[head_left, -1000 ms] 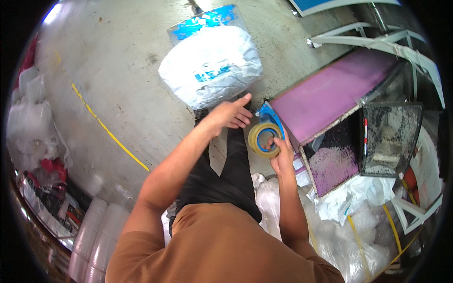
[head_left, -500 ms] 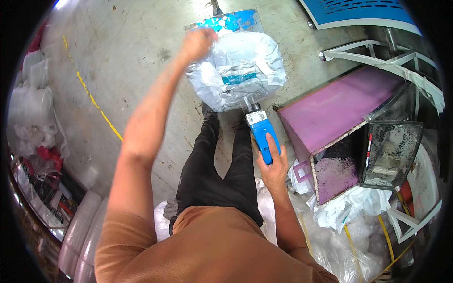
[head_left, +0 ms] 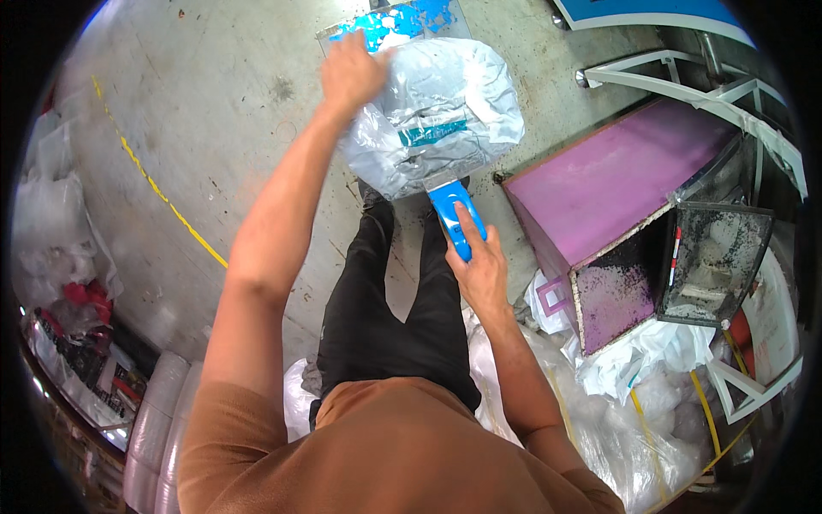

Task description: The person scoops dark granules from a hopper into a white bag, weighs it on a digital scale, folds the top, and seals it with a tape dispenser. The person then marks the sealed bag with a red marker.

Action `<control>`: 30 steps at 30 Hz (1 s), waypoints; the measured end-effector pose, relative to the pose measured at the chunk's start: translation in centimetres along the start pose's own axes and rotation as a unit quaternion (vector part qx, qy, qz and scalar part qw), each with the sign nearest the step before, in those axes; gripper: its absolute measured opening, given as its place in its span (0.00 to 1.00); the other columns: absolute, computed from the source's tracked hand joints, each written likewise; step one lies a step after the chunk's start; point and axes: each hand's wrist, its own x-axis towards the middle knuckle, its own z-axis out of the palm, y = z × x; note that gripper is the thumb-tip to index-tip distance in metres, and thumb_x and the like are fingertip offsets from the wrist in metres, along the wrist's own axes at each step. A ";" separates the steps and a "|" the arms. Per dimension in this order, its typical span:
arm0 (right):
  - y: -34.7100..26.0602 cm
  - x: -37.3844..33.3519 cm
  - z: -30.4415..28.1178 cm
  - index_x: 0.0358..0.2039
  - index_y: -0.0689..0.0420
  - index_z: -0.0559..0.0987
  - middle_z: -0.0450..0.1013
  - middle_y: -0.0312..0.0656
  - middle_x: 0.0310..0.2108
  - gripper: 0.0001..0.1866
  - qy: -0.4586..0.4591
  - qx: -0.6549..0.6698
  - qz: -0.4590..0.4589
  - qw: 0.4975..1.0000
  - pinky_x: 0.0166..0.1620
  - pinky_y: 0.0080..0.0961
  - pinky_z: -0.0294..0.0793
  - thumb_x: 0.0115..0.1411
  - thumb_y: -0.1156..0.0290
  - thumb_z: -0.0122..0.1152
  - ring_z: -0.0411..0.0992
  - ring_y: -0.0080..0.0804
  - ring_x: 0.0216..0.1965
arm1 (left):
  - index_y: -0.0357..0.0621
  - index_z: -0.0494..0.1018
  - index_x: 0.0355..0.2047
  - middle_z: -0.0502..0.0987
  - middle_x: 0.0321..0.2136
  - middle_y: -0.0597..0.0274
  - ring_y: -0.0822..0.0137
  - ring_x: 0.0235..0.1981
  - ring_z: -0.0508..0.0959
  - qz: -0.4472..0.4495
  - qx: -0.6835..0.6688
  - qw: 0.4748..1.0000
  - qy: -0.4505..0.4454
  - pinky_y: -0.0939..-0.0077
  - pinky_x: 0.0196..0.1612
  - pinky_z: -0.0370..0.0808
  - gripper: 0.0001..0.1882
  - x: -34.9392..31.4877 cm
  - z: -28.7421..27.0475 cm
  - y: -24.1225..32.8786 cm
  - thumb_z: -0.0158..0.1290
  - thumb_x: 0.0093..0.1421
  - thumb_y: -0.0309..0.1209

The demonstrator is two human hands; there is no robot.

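Note:
In front of me, above my shoes, sits a rounded bundle in white and clear plastic (head_left: 437, 98) with a teal printed patch. Under its far side shows a metal plate (head_left: 411, 21) with peeling blue film. My left hand (head_left: 353, 77) is at the bundle's far left edge, thumb and index finger apart; some fingers are blurred. My right hand (head_left: 482, 270) is wrapped around a blue hand tool (head_left: 455, 214) with a wide silver end. That silver end meets the near edge of the bundle, so its tip is partly hidden.
To my right lies a purple box (head_left: 625, 188) with a dirty dark opening and a grimy black-framed panel (head_left: 715, 265). A white metal frame (head_left: 685, 81) stands beyond. Plastic-wrapped goods (head_left: 591, 428) lie close behind me. Bubble-wrap rolls (head_left: 158, 420) stand left, past a yellow floor line (head_left: 158, 188).
My right hand has moved the blue tool up and slightly left, bringing its silver end against the bundle. My left hand has shifted slightly left, its fingers less tightly closed.

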 end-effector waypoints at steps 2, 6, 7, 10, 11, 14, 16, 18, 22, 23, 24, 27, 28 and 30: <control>0.1 -0.4 -0.2 0.71 0.34 0.70 0.68 0.52 0.40 0.40 -0.009 -0.002 0.007 1.000 0.42 0.51 0.78 0.58 0.73 0.69 0.74 0.60 0.39 | 0.32 0.63 0.67 0.69 0.66 0.42 0.42 0.67 0.69 0.071 0.101 0.988 0.097 0.36 0.69 0.60 0.46 -5.5 3.1 1.3 0.55 0.65 0.60; 3.1 -4.4 -0.3 0.72 0.34 0.69 0.68 0.53 0.40 0.42 -0.029 -0.046 0.001 0.999 0.43 0.50 0.77 0.57 0.73 0.69 0.74 0.58 0.40 | 0.33 0.67 0.64 0.74 0.60 0.43 0.44 0.61 0.73 0.061 0.075 0.988 0.123 0.40 0.63 0.63 0.45 -6.5 1.9 2.1 0.52 0.65 0.64; 4.2 -5.8 -0.2 0.72 0.35 0.69 0.68 0.53 0.40 0.42 -0.043 -0.061 0.016 0.997 0.43 0.50 0.77 0.56 0.73 0.69 0.74 0.57 0.40 | 0.34 0.68 0.64 0.74 0.59 0.43 0.45 0.62 0.73 0.047 0.080 0.991 0.095 0.43 0.62 0.65 0.45 -6.2 1.3 2.3 0.52 0.65 0.64; 6.9 -8.5 0.1 0.72 0.37 0.68 0.68 0.53 0.40 0.42 -0.070 -0.096 0.045 0.992 0.44 0.49 0.77 0.56 0.71 0.70 0.74 0.57 0.40 | 0.35 0.68 0.64 0.74 0.60 0.43 0.45 0.62 0.72 0.038 0.071 0.993 0.082 0.43 0.64 0.63 0.44 -6.2 1.5 2.2 0.51 0.66 0.65; 7.6 -8.8 0.3 0.72 0.37 0.68 0.68 0.53 0.39 0.42 -0.073 -0.101 0.043 0.991 0.44 0.49 0.77 0.56 0.70 0.70 0.74 0.57 0.39 | 0.35 0.68 0.64 0.74 0.59 0.44 0.46 0.62 0.72 0.038 0.078 0.992 0.093 0.43 0.64 0.62 0.45 -6.1 1.7 1.9 0.51 0.65 0.65; 8.5 -7.0 1.7 0.71 0.39 0.69 0.69 0.54 0.40 0.41 -0.086 -0.124 0.049 0.987 0.44 0.49 0.77 0.56 0.68 0.71 0.75 0.57 0.40 | 0.34 0.67 0.64 0.74 0.57 0.45 0.48 0.61 0.72 0.037 0.093 0.989 0.106 0.43 0.65 0.61 0.46 -5.8 2.2 1.5 0.49 0.65 0.66; 8.8 -4.6 3.8 0.70 0.39 0.70 0.70 0.55 0.40 0.40 -0.089 -0.128 0.053 0.986 0.43 0.50 0.78 0.56 0.68 0.70 0.76 0.59 0.40 | 0.35 0.67 0.65 0.74 0.58 0.45 0.47 0.62 0.71 0.028 0.102 0.991 0.080 0.44 0.65 0.61 0.47 -6.0 1.9 2.0 0.48 0.65 0.67; 9.3 -1.2 5.8 0.69 0.39 0.72 0.71 0.55 0.38 0.37 -0.075 -0.124 0.042 0.989 0.41 0.52 0.79 0.57 0.69 0.69 0.78 0.61 0.38 | 0.35 0.66 0.66 0.73 0.59 0.43 0.47 0.63 0.71 0.021 0.111 0.991 0.070 0.44 0.66 0.60 0.47 -5.6 2.1 2.1 0.48 0.65 0.67; 10.8 5.1 8.9 0.66 0.45 0.73 0.75 0.57 0.45 0.31 -0.150 -0.152 0.081 0.973 0.48 0.51 0.80 0.60 0.68 0.64 0.78 0.59 0.46 | 0.37 0.65 0.67 0.72 0.61 0.42 0.45 0.65 0.69 0.018 0.141 0.987 0.078 0.45 0.68 0.58 0.48 -5.9 2.7 1.8 0.46 0.66 0.68; 14.5 6.0 11.0 0.66 0.44 0.73 0.75 0.58 0.46 0.30 -0.188 -0.161 0.118 0.962 0.48 0.51 0.80 0.60 0.68 0.62 0.78 0.59 0.46 | 0.37 0.65 0.68 0.71 0.63 0.42 0.44 0.66 0.68 0.007 0.133 0.990 0.044 0.45 0.69 0.57 0.48 -5.7 2.2 2.8 0.46 0.65 0.69; 17.6 5.9 13.0 0.65 0.44 0.74 0.76 0.59 0.46 0.29 -0.221 -0.166 0.153 0.949 0.49 0.52 0.80 0.61 0.68 0.61 0.78 0.60 0.46 | 0.39 0.64 0.69 0.70 0.64 0.42 0.45 0.66 0.68 0.012 0.136 0.990 0.040 0.45 0.69 0.58 0.48 -5.9 2.2 3.4 0.45 0.66 0.69; 23.3 -0.2 12.0 0.61 0.51 0.77 0.78 0.61 0.48 0.27 -0.151 -0.149 0.167 0.963 0.51 0.52 0.79 0.59 0.68 0.59 0.79 0.60 0.48 | 0.41 0.64 0.70 0.70 0.65 0.41 0.44 0.67 0.68 -0.011 0.148 0.988 0.044 0.44 0.69 0.59 0.47 -5.2 2.2 2.5 0.43 0.67 0.68; 22.3 -1.8 9.8 0.60 0.54 0.78 0.79 0.59 0.49 0.26 -0.169 -0.155 0.232 0.945 0.53 0.51 0.79 0.59 0.67 0.60 0.79 0.59 0.49 | 0.41 0.64 0.70 0.70 0.65 0.41 0.44 0.68 0.67 -0.016 0.147 0.988 0.039 0.44 0.70 0.59 0.47 -5.3 2.5 2.1 0.43 0.67 0.68; 22.4 -4.8 7.2 0.60 0.56 0.77 0.78 0.58 0.51 0.29 -0.136 -0.118 0.282 0.942 0.53 0.48 0.78 0.57 0.66 0.64 0.80 0.54 0.48 | 0.41 0.63 0.70 0.69 0.66 0.41 0.44 0.68 0.67 -0.017 0.147 0.989 0.028 0.44 0.70 0.58 0.47 -5.3 2.1 2.3 0.43 0.67 0.68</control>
